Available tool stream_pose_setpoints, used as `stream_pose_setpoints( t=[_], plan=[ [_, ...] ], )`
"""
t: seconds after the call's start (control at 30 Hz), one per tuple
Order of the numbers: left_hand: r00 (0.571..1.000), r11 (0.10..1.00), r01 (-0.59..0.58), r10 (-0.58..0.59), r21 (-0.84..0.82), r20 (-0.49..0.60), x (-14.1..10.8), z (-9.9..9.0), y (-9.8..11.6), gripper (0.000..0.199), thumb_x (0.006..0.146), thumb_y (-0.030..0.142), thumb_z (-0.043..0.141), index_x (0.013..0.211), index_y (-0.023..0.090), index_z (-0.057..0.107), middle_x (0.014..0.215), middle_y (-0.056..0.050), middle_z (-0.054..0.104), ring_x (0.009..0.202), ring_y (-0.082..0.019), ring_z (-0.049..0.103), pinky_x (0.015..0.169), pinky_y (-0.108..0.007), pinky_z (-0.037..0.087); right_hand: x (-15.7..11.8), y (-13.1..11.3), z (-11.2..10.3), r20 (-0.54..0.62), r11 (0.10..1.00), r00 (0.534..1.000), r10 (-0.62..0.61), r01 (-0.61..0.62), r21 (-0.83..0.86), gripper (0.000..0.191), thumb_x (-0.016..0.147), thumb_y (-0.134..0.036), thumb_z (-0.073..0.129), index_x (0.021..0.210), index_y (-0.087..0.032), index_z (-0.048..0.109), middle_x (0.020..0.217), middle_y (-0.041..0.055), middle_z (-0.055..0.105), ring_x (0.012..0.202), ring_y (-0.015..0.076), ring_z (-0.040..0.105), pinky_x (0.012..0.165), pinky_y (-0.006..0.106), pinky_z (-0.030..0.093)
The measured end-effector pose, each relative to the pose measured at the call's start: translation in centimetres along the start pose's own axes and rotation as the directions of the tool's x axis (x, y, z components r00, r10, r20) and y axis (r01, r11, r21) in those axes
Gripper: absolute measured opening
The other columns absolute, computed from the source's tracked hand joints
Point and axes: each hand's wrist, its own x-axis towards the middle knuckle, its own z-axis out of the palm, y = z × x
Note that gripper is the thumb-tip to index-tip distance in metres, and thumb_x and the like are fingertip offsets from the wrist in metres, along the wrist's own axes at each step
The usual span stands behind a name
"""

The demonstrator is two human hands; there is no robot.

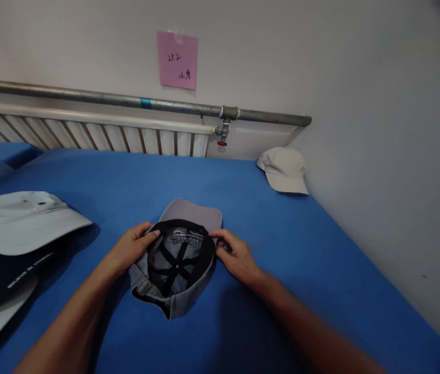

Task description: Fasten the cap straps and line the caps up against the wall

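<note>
The left hand (131, 250) and right hand (240, 258), both nearly closed, pinch opposite sides of an upturned gray baseball cap (177, 266). It is on the blue surface (282, 234), brim (192, 212) toward the far edge.

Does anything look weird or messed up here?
The grey cloth cap in the left hand and right hand is upside down, opening upward; the beige cloth cap by the pale wall sits crown up.
</note>
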Motion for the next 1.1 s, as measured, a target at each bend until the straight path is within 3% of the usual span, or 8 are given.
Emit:
stream_pose_setpoints(
  t=[0.13,0.4,0.6,1.1],
  plan=[
    [0.999,0.999,0.031,-0.030,-0.021,0.043,-0.04,0.03,0.13,0.037,0.067,0.050,0.069,0.083,0.017,0.063,0.070,0.000,0.061,0.061,-0.016,0.054,0.058,-0.028,0.044,0.00,-0.20,-0.04,0.006,0.999,1.000,-0.023,0.024,-0.029,0.021,0.078,-0.017,0.051,0.095,-0.022,0.063,0.070,-0.0026,0.055,0.059,0.0099,0.047,0.058,0.023,0.041],
    [0.998,0.998,0.055,-0.054,-0.024,0.027,-0.16,0.02,0.31,0.033,0.067,0.048,0.069,0.080,0.019,0.063,0.070,0.001,0.060,0.063,-0.017,0.055,0.059,-0.028,0.044,0.06,-0.16,-0.02,0.006,0.998,0.999,-0.050,0.050,-0.045,0.020,0.077,-0.015,0.051,0.092,-0.022,0.063,0.070,-0.0022,0.055,0.059,0.0105,0.048,0.058,0.024,0.041],
    [1.000,0.999,-0.007,0.008,0.044,-0.025,-0.06,-0.06,0.13,0.036,0.071,0.055,0.066,0.077,0.020,0.063,0.072,-0.001,0.060,0.067,-0.019,0.054,0.060,-0.028,0.042,0.00,-0.07,0.03,-0.001,0.997,0.999,-0.054,0.054,-0.063,0.020,0.078,-0.014,0.051,0.092,-0.022,0.063,0.068,-0.0022,0.054,0.058,0.0106,0.047,0.058,0.024,0.041],
    [1.000,0.994,-0.012,0.015,0.105,-0.021,0.21,-0.23,0.00,0.043,0.069,0.062,0.061,0.068,0.020,0.054,0.061,0.004,0.047,0.056,-0.014,0.043,0.054,-0.026,0.034,-0.11,-0.12,0.07,0.006,0.991,0.996,-0.087,0.088,-0.099,0.023,0.079,-0.013,0.050,0.095,-0.022,0.064,0.077,-0.0008,0.058,0.061,0.0109,0.051,0.059,0.025,0.043]
  ],
)
